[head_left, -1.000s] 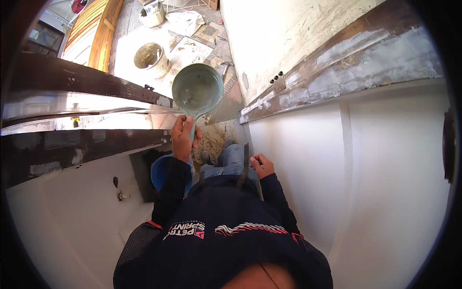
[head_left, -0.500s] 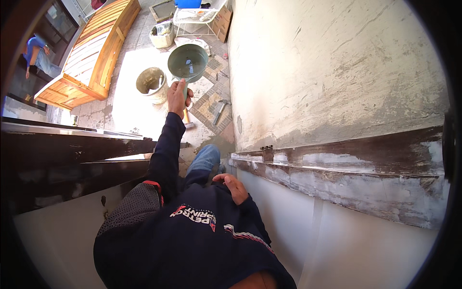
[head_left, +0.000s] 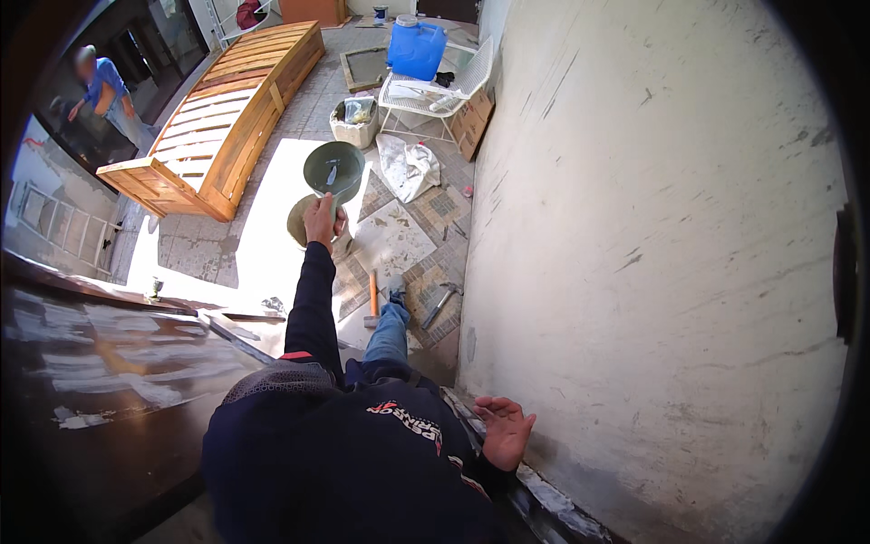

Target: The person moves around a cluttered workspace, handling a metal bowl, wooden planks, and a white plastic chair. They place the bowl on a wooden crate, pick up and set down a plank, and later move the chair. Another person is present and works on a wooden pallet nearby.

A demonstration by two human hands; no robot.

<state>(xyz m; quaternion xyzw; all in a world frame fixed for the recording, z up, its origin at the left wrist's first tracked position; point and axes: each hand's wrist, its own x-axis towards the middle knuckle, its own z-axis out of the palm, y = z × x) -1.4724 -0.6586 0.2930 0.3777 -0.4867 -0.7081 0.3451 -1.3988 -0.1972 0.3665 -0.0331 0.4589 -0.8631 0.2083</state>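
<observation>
My left hand grips the handle of a round green dipper, held out ahead with its bowl facing up. A bright reflection shows inside the bowl; I cannot tell how much liquid it holds. Behind and below that hand stands a mortar-stained bucket, partly hidden by the hand and dipper. My right hand is empty, fingers apart, low beside the plastered wall; whether it touches the wall I cannot tell.
An orange-handled hammer and a claw hammer lie by my foot. Farther off are a white sack, another bucket, a white metal chair bearing a blue jug, and a wooden slatted bench. A person is at the left.
I have moved forward through the doorway, one foot showing ahead on the tiles. The dipper stays in my left hand, nearer the bucket in view. My right hand has swung outward toward the wall.
</observation>
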